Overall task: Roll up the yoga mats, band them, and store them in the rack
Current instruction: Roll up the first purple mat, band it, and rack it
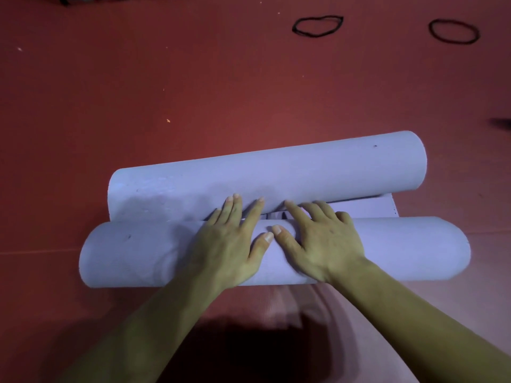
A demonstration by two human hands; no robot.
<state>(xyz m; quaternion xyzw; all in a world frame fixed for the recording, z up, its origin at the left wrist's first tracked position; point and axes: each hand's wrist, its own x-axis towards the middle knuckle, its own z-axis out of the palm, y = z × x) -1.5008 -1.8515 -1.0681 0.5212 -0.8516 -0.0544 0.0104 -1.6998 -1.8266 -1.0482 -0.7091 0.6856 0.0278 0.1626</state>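
Mat: a lilac yoga mat lies on the red floor directly in front of the person. It is wound into a near roll and a far roll, and a flat strip shows between them at the right.
Long axis: both rolls run left to right, across the person's reach. The far roll is slightly skewed, with its right end farther away.
Left hand: the left hand is flat on the near roll, fingers straight and spread. It grips nothing, and its fingertips reach the far roll.
Right hand: the right hand presses flat in the same way, its thumb almost meeting the left thumb at mid-length.
Nearer hand: neither, as both sit at the centre.
Likely move: a push away from the body, probably closing the near roll against the far one.
Bands: the first black band and second black band lie loose on the floor well beyond the mat, toward the right hand's side.
Rack: not in view.
Writing: none readable.
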